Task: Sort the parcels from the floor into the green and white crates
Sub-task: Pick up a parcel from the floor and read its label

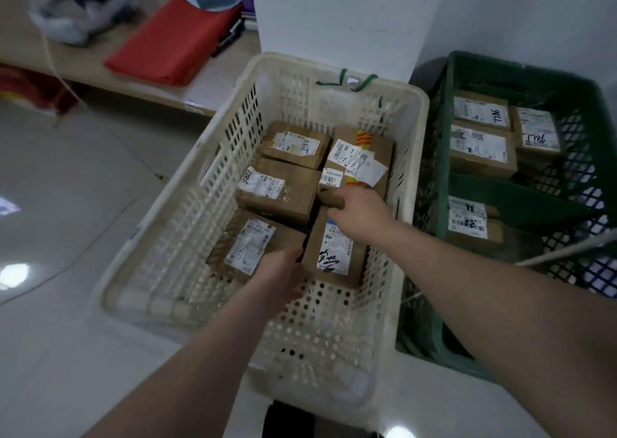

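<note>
The white crate (414,157) stands in the middle and holds several brown cardboard parcels with white labels. My right hand (359,219) reaches into it and grips the top edge of the near right parcel (335,254). My left hand (283,277) holds the gap between that parcel and the near left parcel (245,242), fingers curled round the edge. Behind them lie a middle parcel (280,190), a far left parcel (295,143) and a taped parcel (362,158). The green crate (500,190) stands to the right with several parcels inside.
A low wooden shelf (100,67) runs at the back left, carrying a red folded bag (173,43) and a clear plastic bag (80,7). A white pillar (334,13) rises behind the white crate. Pale tiled floor (66,204) spreads on the left.
</note>
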Available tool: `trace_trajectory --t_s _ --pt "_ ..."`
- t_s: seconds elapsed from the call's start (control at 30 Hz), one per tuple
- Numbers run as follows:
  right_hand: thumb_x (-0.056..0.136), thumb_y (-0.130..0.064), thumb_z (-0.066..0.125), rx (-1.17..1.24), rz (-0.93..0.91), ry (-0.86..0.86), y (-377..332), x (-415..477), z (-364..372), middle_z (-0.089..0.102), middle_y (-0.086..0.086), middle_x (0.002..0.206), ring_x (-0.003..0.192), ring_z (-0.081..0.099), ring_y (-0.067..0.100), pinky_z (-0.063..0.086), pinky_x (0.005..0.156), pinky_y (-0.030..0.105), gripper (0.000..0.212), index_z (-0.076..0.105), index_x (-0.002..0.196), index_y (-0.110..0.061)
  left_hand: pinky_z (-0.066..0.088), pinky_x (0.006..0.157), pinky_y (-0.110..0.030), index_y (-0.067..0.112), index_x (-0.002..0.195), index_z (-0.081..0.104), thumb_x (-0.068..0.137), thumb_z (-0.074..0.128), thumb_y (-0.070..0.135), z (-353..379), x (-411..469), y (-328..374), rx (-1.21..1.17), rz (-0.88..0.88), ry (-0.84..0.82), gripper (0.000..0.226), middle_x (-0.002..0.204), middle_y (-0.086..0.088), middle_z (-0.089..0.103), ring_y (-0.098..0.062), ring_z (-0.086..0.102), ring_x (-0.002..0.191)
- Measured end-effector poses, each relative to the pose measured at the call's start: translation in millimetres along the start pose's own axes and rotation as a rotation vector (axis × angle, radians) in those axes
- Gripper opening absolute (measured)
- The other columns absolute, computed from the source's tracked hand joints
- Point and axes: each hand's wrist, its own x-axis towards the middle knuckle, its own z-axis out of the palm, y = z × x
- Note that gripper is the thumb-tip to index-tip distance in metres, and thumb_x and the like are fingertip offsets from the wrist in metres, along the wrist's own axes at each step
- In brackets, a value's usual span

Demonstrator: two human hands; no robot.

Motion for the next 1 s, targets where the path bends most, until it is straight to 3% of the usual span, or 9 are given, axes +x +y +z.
trace_trajectory --t_s 0.07,0.17,0.27,0.5,0.6,0.7,0.77,0.9,1.0 --pt "0.102 -0.027 0.057 0.046 -0.039 0.021 1.4 -14.8 3.5 0.068 0.018 0.126 0.113 0.064 0.035 0.056 0.095 0.049 0.035 0.068 0.125 -0.002 0.043 0.073 -0.038 0.014 0.083 0.064 0.101 0.054 0.022 1.1 -16.0 -8.1 -0.01 0.053 0.035 0.022 0.062 -0.006 0.067 -0.024 0.057 0.074" --pt "0.103 -0.03 0.056 0.11 -0.078 0.039 1.3 -36.8 9.6 0.07 0.019 0.106 0.1 0.067 0.038 0.056 0.08 0.042 0.033 0.069 0.103 0.0 0.047 0.083 -0.043 0.01 0.106 0.063 0.1 0.056 0.026 4.2 -34.6 -23.3 -0.048 0.114 0.076 0.019 0.09 -0.01 0.07 -0.029 0.062 0.089" --pt "0.105 -0.034 0.054 0.157 -0.1 0.011 -2.5 -59.1 17.1 0.07 0.02 0.115 0.096 0.068 0.037 0.058 0.086 0.052 0.041 0.067 0.12 0.001 0.051 0.086 -0.044 0.009 0.123 0.059 0.096 0.06 0.032 6.3 -52.3 -35.1 -0.087 0.155 0.117 0.035 0.112 -0.012 0.067 -0.029 0.065 0.097" --pt "0.106 -0.04 0.051 0.154 -0.126 0.016 -22.5 -102.7 35.2 0.07 0.007 0.119 0.107 0.064 0.026 0.054 0.096 0.045 0.037 0.069 0.124 -0.015 0.05 0.099 -0.048 0.019 0.117 0.051 0.1 0.057 0.035 -5.6 -87.1 -46.1 -0.134 0.219 0.132 0.024 0.105 -0.004 0.061 -0.03 0.06 0.108" --pt "0.106 -0.043 0.051 0.157 -0.121 0.013 -34.3 -115.8 42.3 0.071 0.002 0.116 0.098 0.063 0.02 0.054 0.089 0.038 0.038 0.069 0.127 -0.017 0.051 0.093 -0.045 0.022 0.111 0.053 0.1 0.056 0.037 -18.1 -101.5 -52.0 -0.121 0.232 0.119 0.019 0.101 -0.001 0.062 -0.025 0.061 0.103" --pt "0.105 -0.042 0.052 0.159 -0.123 0.049 -47.1 -125.9 52.3 0.07 0.002 0.127 0.113 0.064 0.023 0.052 0.094 0.038 0.039 0.069 0.13 -0.018 0.042 0.064 -0.033 0.023 0.084 0.052 0.101 0.053 0.032 -32.1 -108.3 -58.1 -0.117 0.258 0.088 0.019 0.081 0.0 0.05 -0.018 0.048 0.07" --pt "0.105 -0.042 0.052 0.181 -0.112 0.063 -52.0 -130.4 60.5 0.069 0.002 0.13 0.118 0.063 0.023 0.051 0.094 0.037 0.04 0.068 0.131 -0.018 0.032 0.057 -0.031 0.023 0.083 0.052 0.102 0.053 0.027 -38.5 -107.9 -62.1 -0.154 0.278 0.077 0.02 0.075 -0.001 0.044 -0.016 0.038 0.063" --pt "0.104 -0.042 0.053 0.196 -0.091 0.094 -51.3 -136.8 78.6 0.072 0.002 0.116 0.108 0.064 0.024 0.051 0.086 0.036 0.033 0.073 0.119 -0.02 0.031 0.056 -0.031 0.02 0.087 0.055 0.101 0.055 0.024 -39.4 -108.9 -65.5 -0.193 0.3 0.054 0.014 0.086 -0.008 0.046 -0.018 0.038 0.066" --pt "0.104 -0.041 0.054 0.202 -0.072 0.094 -49.1 -144.1 89.4 0.069 -0.002 0.098 0.098 0.063 0.023 0.047 0.078 0.035 0.022 0.071 0.103 -0.027 0.037 0.059 -0.031 0.02 0.084 0.057 0.1 0.055 0.024 -37.7 -114.6 -65.3 -0.176 0.299 0.04 0.017 0.1 -0.011 0.054 -0.025 0.047 0.081"
